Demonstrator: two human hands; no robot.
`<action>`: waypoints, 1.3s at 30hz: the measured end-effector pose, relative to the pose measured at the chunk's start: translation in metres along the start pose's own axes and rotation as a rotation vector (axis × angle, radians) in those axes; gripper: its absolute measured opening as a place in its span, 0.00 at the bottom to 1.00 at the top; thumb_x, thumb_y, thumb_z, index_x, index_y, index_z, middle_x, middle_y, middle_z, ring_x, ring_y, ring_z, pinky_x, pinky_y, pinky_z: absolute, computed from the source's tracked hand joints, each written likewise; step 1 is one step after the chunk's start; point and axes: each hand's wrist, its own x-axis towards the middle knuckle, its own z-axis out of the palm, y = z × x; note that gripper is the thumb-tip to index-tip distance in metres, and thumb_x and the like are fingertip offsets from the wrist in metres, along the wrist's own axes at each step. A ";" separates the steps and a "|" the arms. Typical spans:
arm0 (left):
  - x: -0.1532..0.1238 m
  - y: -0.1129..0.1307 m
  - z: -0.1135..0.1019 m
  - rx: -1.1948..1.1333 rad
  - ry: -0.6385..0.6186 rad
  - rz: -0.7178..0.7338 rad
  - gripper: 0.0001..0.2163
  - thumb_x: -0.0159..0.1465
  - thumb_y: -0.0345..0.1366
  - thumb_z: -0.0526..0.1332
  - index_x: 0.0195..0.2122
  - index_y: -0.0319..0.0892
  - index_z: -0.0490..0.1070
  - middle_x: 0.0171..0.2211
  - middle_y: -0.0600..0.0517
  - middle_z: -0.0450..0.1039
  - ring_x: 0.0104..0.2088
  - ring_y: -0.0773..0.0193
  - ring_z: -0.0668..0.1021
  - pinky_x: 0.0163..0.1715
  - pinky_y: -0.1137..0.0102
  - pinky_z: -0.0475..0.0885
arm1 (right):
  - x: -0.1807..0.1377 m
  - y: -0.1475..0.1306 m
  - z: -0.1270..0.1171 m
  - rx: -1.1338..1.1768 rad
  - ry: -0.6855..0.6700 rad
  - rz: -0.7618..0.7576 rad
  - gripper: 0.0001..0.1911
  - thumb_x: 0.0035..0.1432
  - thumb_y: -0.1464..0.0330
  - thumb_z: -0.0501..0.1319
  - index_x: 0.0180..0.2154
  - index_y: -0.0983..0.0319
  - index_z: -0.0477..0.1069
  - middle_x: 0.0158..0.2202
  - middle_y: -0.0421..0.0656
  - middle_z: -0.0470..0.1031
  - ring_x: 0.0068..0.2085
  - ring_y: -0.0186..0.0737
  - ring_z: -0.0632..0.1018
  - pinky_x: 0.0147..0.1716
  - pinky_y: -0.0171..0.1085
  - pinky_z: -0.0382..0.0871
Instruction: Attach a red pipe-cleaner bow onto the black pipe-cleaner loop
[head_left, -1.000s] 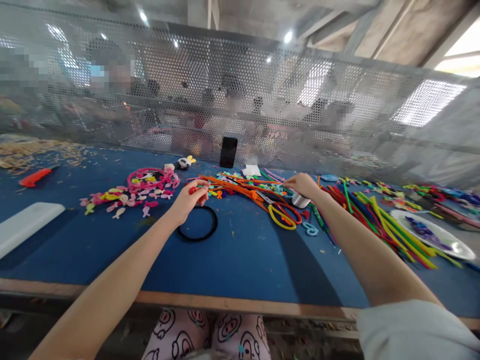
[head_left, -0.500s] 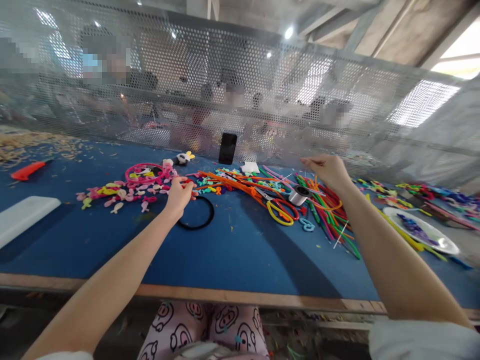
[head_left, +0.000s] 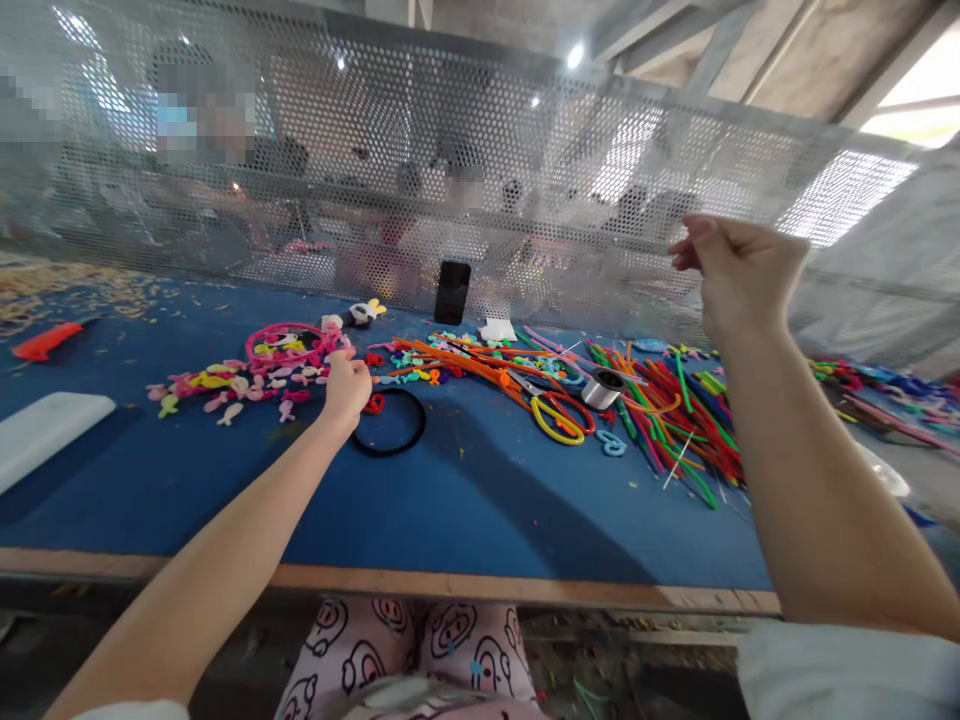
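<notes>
Low over the table, my left hand [head_left: 349, 388] is closed in a pinch beside a black hoop [head_left: 401, 452]. A small red twisted fuzzy piece [head_left: 373, 403] shows at its fingertips, by the hoop's edge; whether the fingers grip it or the hoop is unclear. My right hand [head_left: 742, 275] is raised high on the right, thumb and fingers pinched together. Whatever it may hold is too thin or hidden to make out. Between the hands lie scissors [head_left: 556, 420] with yellow and red handles and a spool of fine wire or thread [head_left: 602, 390].
Orange pipe cleaners [head_left: 465, 362] and a mixed bundle [head_left: 709, 425] spread to the right. Small pink and yellow twisted pieces [head_left: 232, 385] and a pink hoop [head_left: 259, 335] lie left. A phone [head_left: 453, 292] leans on the perforated screen [head_left: 315, 230]. A white block [head_left: 52, 430] sits front left.
My right hand has risen up and to the right, away from the table, still pinched. My left hand has shifted slightly left, and the red piece beside the hoop shows more clearly.
</notes>
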 end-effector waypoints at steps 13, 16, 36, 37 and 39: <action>-0.083 0.045 0.014 -0.392 -0.874 0.173 0.24 0.66 0.54 0.58 0.51 0.40 0.76 0.50 0.41 0.79 0.47 0.55 0.80 0.46 0.63 0.73 | -0.191 -0.065 0.054 0.287 -0.767 0.112 0.12 0.63 0.55 0.61 0.43 0.45 0.82 0.37 0.39 0.83 0.36 0.44 0.82 0.38 0.48 0.79; -0.099 0.042 0.023 -0.401 -1.029 0.099 0.25 0.59 0.51 0.68 0.52 0.40 0.76 0.46 0.42 0.81 0.49 0.54 0.80 0.51 0.61 0.72 | -0.210 -0.046 0.068 0.352 -0.789 0.143 0.12 0.62 0.57 0.63 0.44 0.47 0.82 0.41 0.40 0.83 0.42 0.46 0.83 0.43 0.47 0.78; -0.088 0.034 0.013 0.345 -0.383 0.750 0.10 0.69 0.38 0.58 0.39 0.42 0.79 0.35 0.50 0.83 0.34 0.62 0.82 0.36 0.70 0.71 | -0.219 0.024 0.077 0.441 -0.391 0.546 0.17 0.53 0.71 0.62 0.45 0.58 0.82 0.49 0.44 0.81 0.53 0.45 0.78 0.60 0.48 0.66; -0.090 0.032 0.014 0.369 -0.397 0.804 0.10 0.70 0.38 0.58 0.40 0.42 0.79 0.37 0.50 0.83 0.36 0.62 0.82 0.36 0.70 0.71 | -0.220 0.020 0.077 0.486 -0.343 0.563 0.17 0.55 0.70 0.62 0.46 0.57 0.81 0.50 0.43 0.81 0.55 0.45 0.77 0.61 0.48 0.65; -0.093 0.028 0.016 0.420 -0.423 0.908 0.10 0.71 0.37 0.57 0.41 0.43 0.78 0.39 0.50 0.82 0.37 0.62 0.82 0.36 0.70 0.72 | -0.225 0.004 0.076 0.625 -0.467 0.576 0.17 0.57 0.67 0.65 0.49 0.56 0.79 0.53 0.43 0.79 0.55 0.44 0.77 0.59 0.45 0.68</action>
